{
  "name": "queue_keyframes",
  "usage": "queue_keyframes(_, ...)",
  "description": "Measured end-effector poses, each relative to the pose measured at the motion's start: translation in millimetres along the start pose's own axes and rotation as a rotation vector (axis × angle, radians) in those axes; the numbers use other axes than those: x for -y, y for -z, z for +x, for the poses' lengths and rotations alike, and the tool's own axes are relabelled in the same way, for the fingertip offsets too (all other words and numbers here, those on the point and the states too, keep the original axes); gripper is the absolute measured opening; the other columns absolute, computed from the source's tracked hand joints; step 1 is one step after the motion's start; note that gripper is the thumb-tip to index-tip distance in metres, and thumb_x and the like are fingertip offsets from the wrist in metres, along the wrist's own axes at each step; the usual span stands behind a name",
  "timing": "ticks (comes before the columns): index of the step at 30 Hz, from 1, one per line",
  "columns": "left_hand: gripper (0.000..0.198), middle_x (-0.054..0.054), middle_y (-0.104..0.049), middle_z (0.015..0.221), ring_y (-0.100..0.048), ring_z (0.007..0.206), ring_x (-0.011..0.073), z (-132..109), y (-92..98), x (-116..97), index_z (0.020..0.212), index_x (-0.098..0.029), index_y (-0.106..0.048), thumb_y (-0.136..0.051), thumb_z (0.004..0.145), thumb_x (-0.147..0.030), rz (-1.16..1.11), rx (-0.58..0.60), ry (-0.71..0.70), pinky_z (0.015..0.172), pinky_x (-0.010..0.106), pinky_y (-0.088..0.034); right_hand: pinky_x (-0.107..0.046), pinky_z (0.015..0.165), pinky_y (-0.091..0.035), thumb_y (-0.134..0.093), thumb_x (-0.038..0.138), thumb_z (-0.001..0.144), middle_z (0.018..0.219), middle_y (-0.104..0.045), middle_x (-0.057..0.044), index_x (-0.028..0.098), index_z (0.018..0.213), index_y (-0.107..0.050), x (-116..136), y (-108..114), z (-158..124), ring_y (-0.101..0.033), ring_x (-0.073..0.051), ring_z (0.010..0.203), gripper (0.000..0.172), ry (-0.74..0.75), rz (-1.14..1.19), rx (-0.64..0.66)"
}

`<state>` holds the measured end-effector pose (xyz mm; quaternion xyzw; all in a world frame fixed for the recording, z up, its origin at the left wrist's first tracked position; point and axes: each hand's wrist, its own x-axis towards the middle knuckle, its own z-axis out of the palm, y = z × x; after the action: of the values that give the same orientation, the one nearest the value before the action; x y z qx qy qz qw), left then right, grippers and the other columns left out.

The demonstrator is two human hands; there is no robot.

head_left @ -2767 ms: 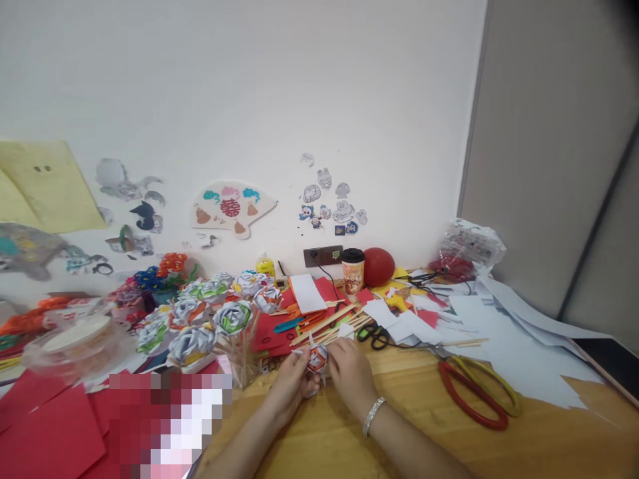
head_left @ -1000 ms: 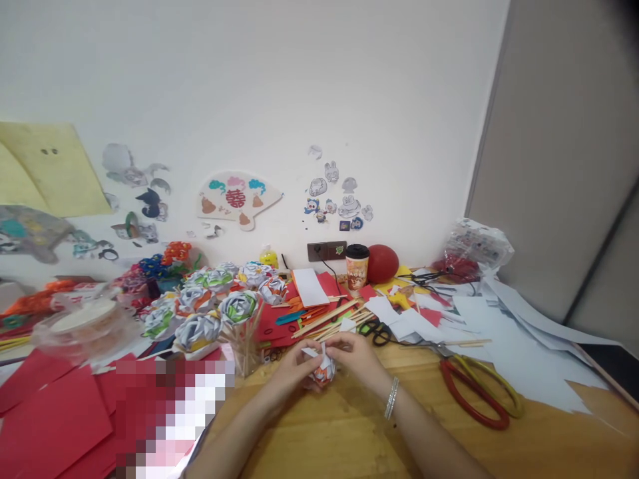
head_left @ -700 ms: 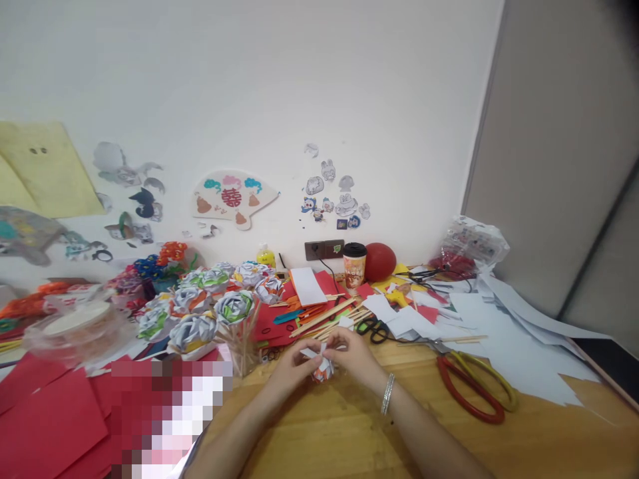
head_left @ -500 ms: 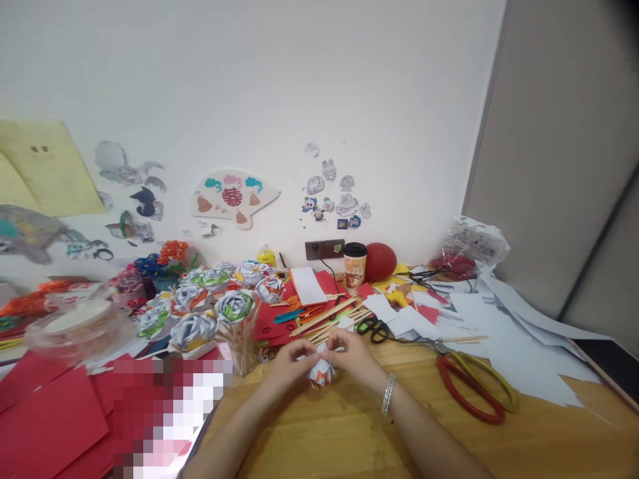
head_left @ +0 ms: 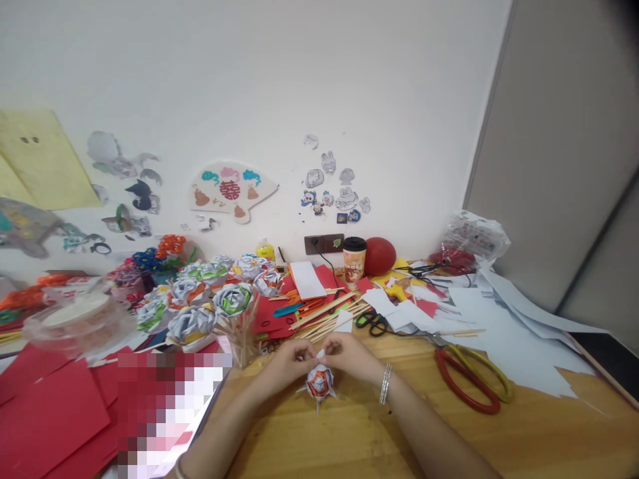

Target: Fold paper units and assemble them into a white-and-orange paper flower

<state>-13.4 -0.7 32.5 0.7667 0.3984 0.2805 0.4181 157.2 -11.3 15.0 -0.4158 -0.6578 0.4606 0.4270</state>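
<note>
A small white and orange folded paper flower (head_left: 319,383) is held low over the wooden table, its pointed white petals spread toward me. My left hand (head_left: 294,359) pinches its far edge from the left, fingers closed. From the other side my right hand (head_left: 344,354), with a silvery bracelet at the wrist, pinches a white petal tip at the same edge. The two hands nearly touch. Beyond them lie thin wooden sticks (head_left: 327,316). To the left, similar finished-looking paper flowers (head_left: 192,326) stand in a clear cup holding sticks (head_left: 243,342).
Red-and-yellow-handled scissors (head_left: 472,379) lie right of my hands, black-handled scissors (head_left: 372,322) farther back. A lidded paper cup (head_left: 354,259) and red balloon (head_left: 380,257) stand by the wall. Red paper sheets (head_left: 54,419) cover the left; white sheets (head_left: 499,332) cover the right.
The paper flower has turned so its orange centre and spread petals face me more. Both hands have shifted their pinch along its far edge. The view has moved slightly.
</note>
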Motion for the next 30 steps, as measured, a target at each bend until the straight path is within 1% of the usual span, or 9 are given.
queue_keyframes(7,0.027,-0.003,-0.050,0.058,-0.043,0.056,0.0109,-7.3,-0.5,-12.6,0.061,-0.013,-0.058,-0.059,0.072,-0.038,-0.002,-0.018,-0.002,0.050,0.019,-0.031,-0.019,0.051,-0.035,-0.062,0.016,0.066,0.057,-0.051,0.006,0.016,0.072,-0.058,-2.4,4.0,0.2,-0.047,-0.009,0.054,0.007,0.052,-0.070,0.053)
queue_keyframes(10,0.026,-0.005,-0.046,0.054,-0.039,0.052,0.0094,-8.8,-3.2,-12.0,0.057,-0.014,-0.054,-0.063,0.069,-0.036,-0.050,-0.034,0.055,0.047,0.018,-0.028,-0.019,0.051,-0.035,-0.061,0.015,0.067,0.057,-0.052,0.005,0.016,0.067,-0.057,-4.5,1.8,-0.6,-0.049,-0.009,0.055,0.004,0.095,-0.145,0.033)
queue_keyframes(13,0.028,-0.004,-0.049,0.053,-0.043,0.052,0.0100,-7.2,-3.7,-7.8,0.057,-0.014,-0.053,-0.067,0.065,-0.037,-0.158,-0.071,0.101,0.047,0.019,-0.030,-0.020,0.053,-0.036,-0.060,0.016,0.069,0.059,-0.055,0.004,0.016,0.062,-0.056,-2.7,-0.3,-0.8,-0.051,-0.011,0.057,0.007,0.145,-0.209,-0.005)
queue_keyframes(15,0.029,-0.003,-0.054,0.057,-0.048,0.054,0.0108,-4.9,-2.4,-5.0,0.061,-0.014,-0.056,-0.068,0.065,-0.040,-0.291,-0.101,0.102,0.050,0.019,-0.034,-0.021,0.055,-0.039,-0.058,0.016,0.070,0.060,-0.056,0.003,0.017,0.061,-0.055,0.2,-0.5,-0.1,-0.053,-0.012,0.059,0.009,0.171,-0.197,-0.079)
queue_keyframes(18,0.029,0.001,-0.062,0.071,-0.057,0.064,0.0132,-1.7,-2.4,-3.2,0.080,-0.016,-0.060,-0.064,0.070,-0.043,-0.599,-0.125,0.114,0.060,0.022,-0.042,-0.023,0.059,-0.042,-0.056,0.019,0.071,0.063,-0.057,0.003,0.018,0.063,-0.053,3.7,-1.5,1.7,-0.054,-0.013,0.062,0.009,0.180,-0.094,-0.316)
queue_keyframes(21,0.040,0.005,-0.063,0.084,-0.061,0.075,0.0179,-0.6,-9.0,-3.1,0.099,-0.019,-0.056,-0.053,0.076,-0.052,-0.851,0.024,0.222,0.067,0.030,-0.048,-0.024,0.058,-0.044,-0.056,0.022,0.072,0.063,-0.057,0.002,0.018,0.064,-0.051,3.1,-5.7,3.3,-0.056,-0.013,0.061,0.010,0.166,0.013,-0.431)
queue_keyframes(23,0.044,0.006,-0.063,0.079,-0.061,0.064,0.0172,-0.2,-15.1,-2.7,0.098,-0.017,-0.056,-0.048,0.077,-0.056,-0.879,0.099,0.292,0.058,0.029,-0.048,-0.024,0.056,-0.045,-0.055,0.021,0.071,0.064,-0.058,0.002,0.018,0.069,-0.054,1.3,-8.6,4.6,-0.057,-0.014,0.059,0.004,0.134,0.051,-0.396)
queue_keyframes(27,0.035,-0.001,-0.056,0.066,-0.048,0.049,0.0089,1.7,-21.2,-0.2,0.088,-0.016,-0.057,-0.057,0.075,-0.049,-0.794,-0.071,0.214,0.043,0.018,-0.035,-0.026,0.062,-0.047,-0.055,0.019,0.071,0.070,-0.064,-0.002,0.015,0.077,-0.062,-1.3,-7.8,7.4,-0.060,-0.016,0.066,0.010,0.091,0.025,-0.296)
queue_keyframes(30,0.041,-0.002,-0.054,0.063,-0.044,0.048,0.0084,4.1,-19.8,2.4,0.085,-0.015,-0.058,-0.057,0.071,-0.053,-0.655,-0.152,0.214,0.042,0.018,-0.030,-0.026,0.066,-0.046,-0.056,0.020,0.071,0.072,-0.066,-0.002,0.015,0.072,-0.064,-1.1,-5.2,7.0,-0.059,-0.016,0.069,0.009,0.096,-0.041,-0.249)
